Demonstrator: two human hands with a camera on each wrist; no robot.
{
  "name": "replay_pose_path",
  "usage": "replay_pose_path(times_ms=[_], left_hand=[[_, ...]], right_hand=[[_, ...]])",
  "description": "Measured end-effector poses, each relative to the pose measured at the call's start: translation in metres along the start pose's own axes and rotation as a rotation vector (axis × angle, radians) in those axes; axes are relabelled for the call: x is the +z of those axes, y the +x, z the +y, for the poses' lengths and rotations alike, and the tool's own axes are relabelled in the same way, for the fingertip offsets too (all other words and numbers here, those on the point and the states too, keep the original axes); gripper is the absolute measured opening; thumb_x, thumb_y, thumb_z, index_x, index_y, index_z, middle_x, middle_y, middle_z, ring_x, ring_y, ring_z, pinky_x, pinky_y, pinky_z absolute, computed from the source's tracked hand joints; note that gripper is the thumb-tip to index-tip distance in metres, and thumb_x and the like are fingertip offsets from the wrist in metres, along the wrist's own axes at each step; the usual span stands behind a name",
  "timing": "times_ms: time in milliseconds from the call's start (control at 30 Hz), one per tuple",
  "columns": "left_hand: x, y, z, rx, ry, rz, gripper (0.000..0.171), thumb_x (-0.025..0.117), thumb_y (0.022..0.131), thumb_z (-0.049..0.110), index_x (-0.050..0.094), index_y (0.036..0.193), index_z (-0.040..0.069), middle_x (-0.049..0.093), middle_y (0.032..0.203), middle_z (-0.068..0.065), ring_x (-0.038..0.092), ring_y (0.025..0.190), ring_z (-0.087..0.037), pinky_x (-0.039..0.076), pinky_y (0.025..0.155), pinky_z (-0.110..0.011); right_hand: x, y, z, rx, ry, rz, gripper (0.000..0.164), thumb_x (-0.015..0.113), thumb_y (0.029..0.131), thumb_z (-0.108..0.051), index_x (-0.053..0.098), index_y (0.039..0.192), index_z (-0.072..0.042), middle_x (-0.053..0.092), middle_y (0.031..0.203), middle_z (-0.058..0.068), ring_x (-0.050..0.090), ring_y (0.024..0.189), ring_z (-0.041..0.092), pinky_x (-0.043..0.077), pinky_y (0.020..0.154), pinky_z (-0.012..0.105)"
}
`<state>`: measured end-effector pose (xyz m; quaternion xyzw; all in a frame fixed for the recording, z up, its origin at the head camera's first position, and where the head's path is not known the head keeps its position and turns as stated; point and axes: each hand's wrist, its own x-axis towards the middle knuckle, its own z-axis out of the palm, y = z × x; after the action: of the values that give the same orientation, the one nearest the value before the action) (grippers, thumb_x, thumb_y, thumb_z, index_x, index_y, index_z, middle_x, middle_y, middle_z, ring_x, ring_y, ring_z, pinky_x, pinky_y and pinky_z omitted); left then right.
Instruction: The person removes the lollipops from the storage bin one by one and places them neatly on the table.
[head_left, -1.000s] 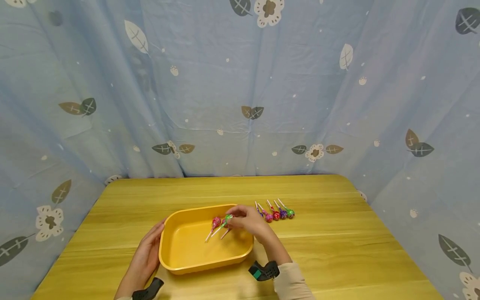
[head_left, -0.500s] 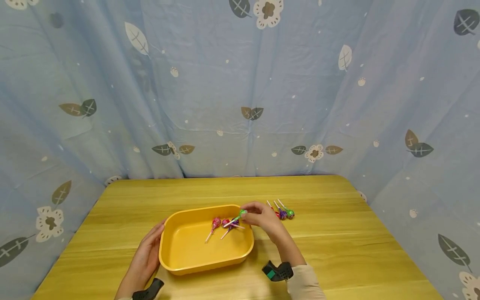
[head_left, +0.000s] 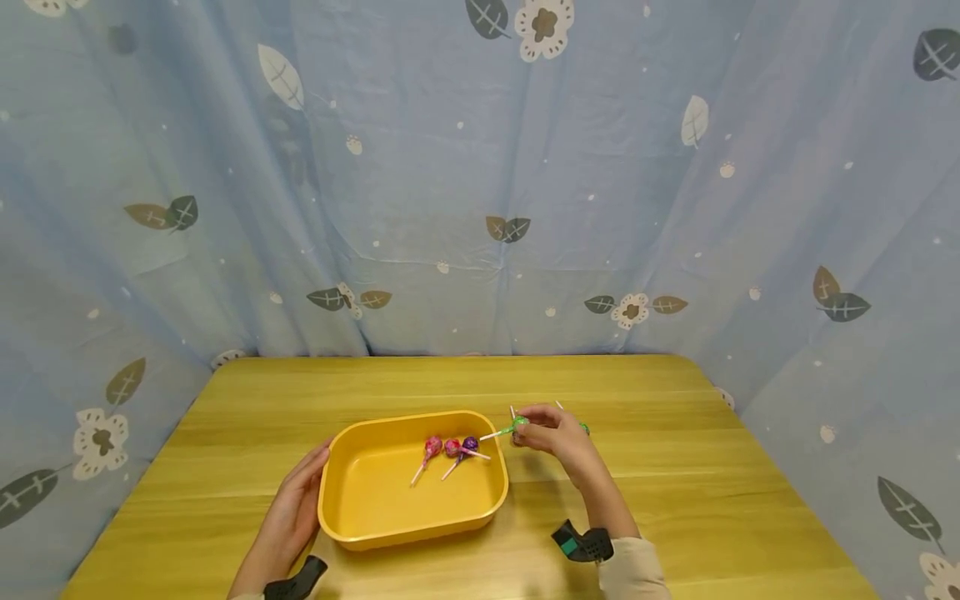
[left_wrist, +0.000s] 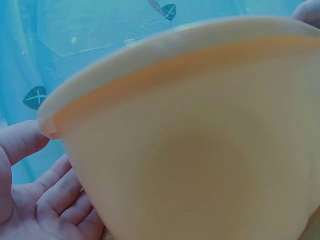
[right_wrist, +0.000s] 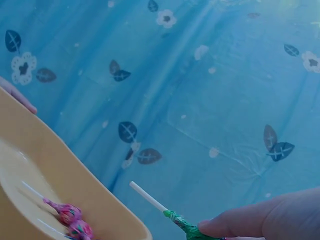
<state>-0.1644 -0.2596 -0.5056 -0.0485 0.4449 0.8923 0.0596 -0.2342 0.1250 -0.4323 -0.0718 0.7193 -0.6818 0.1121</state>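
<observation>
In the head view, my left hand (head_left: 295,506) rests against the left side of a yellow plastic tray (head_left: 405,537). Its thumb touches the rim and the fingers lie extended along the outer wall in the left wrist view. My right hand (head_left: 561,437) pinches a green-wrapped lollipop (head_left: 517,424) by its head, just beyond the tray's right rim, the white stick pointing left. Inside the tray lie a pink lollipop (head_left: 432,447), a second pink lollipop (head_left: 452,447) and a purple lollipop (head_left: 470,443). Another green lollipop (head_left: 584,428) on the table is mostly hidden behind my right hand.
Beside the tray, a white lollipop stick (head_left: 513,412) shows past my right fingers; other lollipops there are covered by the hand. The wooden table (head_left: 675,500) ends at a blue patterned curtain (head_left: 420,167) behind it.
My right hand has drawn the green lollipop rightward, from above the tray to outside its right rim, and now covers most of the lollipops on the table. My left hand stays put.
</observation>
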Motion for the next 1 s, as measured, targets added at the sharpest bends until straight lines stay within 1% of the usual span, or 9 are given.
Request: replay_pose_path(times_ms=[100, 200, 233, 300, 333, 467, 700, 867, 1000], left_hand=[[0.002, 0.001, 0.003, -0.027, 0.013, 0.029, 0.019, 0.045, 0.104, 0.028, 0.058, 0.117, 0.023, 0.059, 0.118, 0.016, 0.051, 0.115, 0.0, 0.042, 0.098, -0.021], [0.003, 0.001, 0.005, -0.039, 0.013, 0.023, 0.021, 0.045, 0.105, 0.029, 0.048, 0.123, 0.02, 0.058, 0.119, 0.017, 0.05, 0.115, 0.001, 0.041, 0.1, -0.022], [0.003, 0.001, 0.005, -0.038, 0.014, 0.019, 0.02, 0.044, 0.105, 0.029, 0.048, 0.123, 0.021, 0.058, 0.119, 0.017, 0.05, 0.115, 0.001, 0.041, 0.1, -0.022], [0.002, 0.0, 0.005, -0.028, 0.012, 0.009, 0.02, 0.044, 0.105, 0.028, 0.052, 0.122, 0.021, 0.059, 0.119, 0.017, 0.051, 0.115, 0.001, 0.042, 0.099, -0.021], [0.002, 0.0, 0.005, -0.022, 0.006, 0.002, 0.019, 0.043, 0.105, 0.027, 0.056, 0.119, 0.022, 0.059, 0.119, 0.016, 0.051, 0.114, 0.001, 0.042, 0.099, -0.021], [0.001, -0.002, 0.003, 0.007, 0.001, -0.02, 0.024, 0.042, 0.106, 0.024, 0.065, 0.112, 0.026, 0.06, 0.119, 0.014, 0.053, 0.113, 0.0, 0.043, 0.097, -0.021], [0.001, -0.001, 0.001, 0.001, 0.007, -0.006, 0.026, 0.043, 0.105, 0.024, 0.068, 0.109, 0.027, 0.061, 0.118, 0.013, 0.053, 0.113, -0.002, 0.044, 0.096, -0.021], [0.0, -0.002, 0.0, 0.017, 0.001, -0.027, 0.028, 0.04, 0.106, 0.023, 0.068, 0.11, 0.026, 0.061, 0.119, 0.012, 0.053, 0.114, -0.002, 0.043, 0.097, -0.021], [0.001, -0.002, 0.0, 0.015, 0.002, -0.02, 0.028, 0.041, 0.106, 0.023, 0.068, 0.109, 0.026, 0.061, 0.118, 0.012, 0.053, 0.114, -0.002, 0.044, 0.097, -0.021]], right_hand=[[-0.007, 0.0, 0.0, 0.015, -0.007, 0.043, 0.038, 0.066, 0.092, -0.007, 0.054, 0.125, 0.009, 0.059, 0.107, 0.017, 0.063, 0.1, 0.038, 0.05, 0.091, 0.048], [-0.016, 0.002, 0.002, 0.017, -0.019, 0.081, 0.037, 0.065, 0.092, -0.006, 0.054, 0.125, 0.009, 0.058, 0.108, 0.016, 0.061, 0.101, 0.04, 0.05, 0.091, 0.048], [-0.018, 0.003, 0.001, 0.02, -0.02, 0.092, 0.037, 0.064, 0.092, -0.005, 0.054, 0.125, 0.009, 0.058, 0.108, 0.017, 0.06, 0.103, 0.041, 0.05, 0.092, 0.049], [-0.024, 0.004, 0.001, 0.024, -0.035, 0.116, 0.037, 0.064, 0.093, -0.004, 0.054, 0.125, 0.009, 0.058, 0.109, 0.018, 0.06, 0.104, 0.042, 0.049, 0.093, 0.049], [-0.027, 0.004, 0.001, 0.027, -0.052, 0.132, 0.037, 0.064, 0.093, -0.005, 0.054, 0.125, 0.009, 0.058, 0.109, 0.017, 0.06, 0.105, 0.042, 0.05, 0.092, 0.048], [-0.039, 0.004, 0.002, 0.052, -0.069, 0.178, 0.038, 0.063, 0.093, -0.004, 0.053, 0.126, 0.011, 0.059, 0.11, 0.019, 0.061, 0.105, 0.04, 0.05, 0.093, 0.046], [-0.062, 0.006, 0.009, 0.087, -0.073, 0.25, 0.04, 0.061, 0.094, -0.003, 0.048, 0.127, 0.016, 0.057, 0.109, 0.022, 0.066, 0.096, 0.033, 0.052, 0.089, 0.041], [-0.073, 0.007, 0.014, 0.113, -0.09, 0.312, 0.037, 0.062, 0.095, -0.008, 0.053, 0.123, 0.015, 0.058, 0.111, 0.026, 0.068, 0.089, 0.028, 0.053, 0.088, 0.042], [-0.083, 0.007, 0.021, 0.139, -0.114, 0.337, 0.037, 0.061, 0.096, -0.012, 0.053, 0.122, 0.014, 0.057, 0.114, 0.027, 0.067, 0.091, 0.027, 0.053, 0.088, 0.042]])
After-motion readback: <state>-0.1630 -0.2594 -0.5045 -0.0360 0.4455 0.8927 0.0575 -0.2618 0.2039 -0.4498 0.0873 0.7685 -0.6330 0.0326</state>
